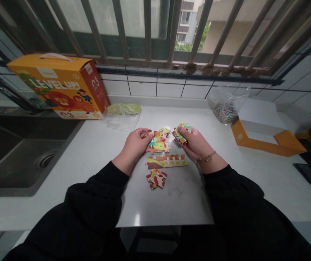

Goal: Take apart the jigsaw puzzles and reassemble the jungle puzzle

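Jigsaw pieces lie on the white counter between my hands. My left hand (137, 144) pinches a small puzzle piece (150, 134) at the left edge of a partly joined section (159, 145). My right hand (195, 141) is closed round a stack of puzzle pieces (180, 135), held just right of that section. Below it lies a joined strip (168, 161) with a white fence pattern. Nearer to me, a small pile of loose pieces (157, 178) overlaps on the counter.
An orange puzzle box (63, 87) stands at the back left, beside a sink (30, 156). Next to it lies a clear bag with green contents (124, 110). At the back right are a plastic bag of small items (226, 110) and an open orange-and-white box part (266, 141).
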A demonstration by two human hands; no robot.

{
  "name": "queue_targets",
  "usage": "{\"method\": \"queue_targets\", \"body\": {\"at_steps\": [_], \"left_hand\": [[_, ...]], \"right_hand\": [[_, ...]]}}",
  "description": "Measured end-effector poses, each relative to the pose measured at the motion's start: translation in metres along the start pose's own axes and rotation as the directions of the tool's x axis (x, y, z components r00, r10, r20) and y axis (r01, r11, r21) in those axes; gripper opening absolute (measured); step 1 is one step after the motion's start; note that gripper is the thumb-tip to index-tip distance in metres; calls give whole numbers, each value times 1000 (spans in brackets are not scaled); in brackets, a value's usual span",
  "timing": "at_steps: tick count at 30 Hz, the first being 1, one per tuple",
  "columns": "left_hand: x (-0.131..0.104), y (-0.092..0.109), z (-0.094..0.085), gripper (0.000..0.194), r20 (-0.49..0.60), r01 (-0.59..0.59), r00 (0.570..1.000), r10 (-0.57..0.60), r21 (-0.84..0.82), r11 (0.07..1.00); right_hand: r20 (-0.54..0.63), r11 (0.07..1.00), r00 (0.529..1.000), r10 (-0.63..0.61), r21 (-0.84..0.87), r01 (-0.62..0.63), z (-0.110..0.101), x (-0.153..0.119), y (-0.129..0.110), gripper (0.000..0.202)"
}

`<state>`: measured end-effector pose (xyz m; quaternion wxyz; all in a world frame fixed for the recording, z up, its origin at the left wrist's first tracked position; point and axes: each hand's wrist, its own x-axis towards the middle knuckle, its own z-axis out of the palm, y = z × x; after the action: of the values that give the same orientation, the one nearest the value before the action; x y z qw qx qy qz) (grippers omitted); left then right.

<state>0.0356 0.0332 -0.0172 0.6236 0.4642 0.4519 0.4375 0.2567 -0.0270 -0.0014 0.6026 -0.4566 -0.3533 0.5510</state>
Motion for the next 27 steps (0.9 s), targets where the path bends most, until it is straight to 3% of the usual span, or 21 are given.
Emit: {"method": "queue_targets", "body": {"at_steps": [3,7,10,14,17,20,23,27], "left_hand": [[0,-1,-1,32,93,35,995,-23,-126,991],[-1,0,-1,28,-9,26,1000,-27,-40,999],[0,1,-3,28,34,67,997,-65,-77,995],[2,3,-7,31,-25,44,999,-45,-41,998],[2,4,-6,31,13,89,996,-88,-105,990],[-1,4,-1,36,22,88,996,-86,-141,986],[-6,0,8,38,104,49,994,-34,-152,987],[-14,-4,18,35,243,6,970,23,-119,993]], "right_hand": [[-5,999,1000,18,33,-17,-1,1,3,60],[-8,1000,1000,17,26,-17,-2,1,4,57],[12,999,999,43,27,-44,-2,1,4,58],[24,997,998,65,32,-65,-3,2,5,59],[46,997,996,75,28,-77,-2,0,4,56],[143,996,987,78,36,-84,2,-4,1,55],[236,997,970,65,34,-75,9,-9,0,59],[176,998,983,55,-19,-52,18,-12,4,66]]}}
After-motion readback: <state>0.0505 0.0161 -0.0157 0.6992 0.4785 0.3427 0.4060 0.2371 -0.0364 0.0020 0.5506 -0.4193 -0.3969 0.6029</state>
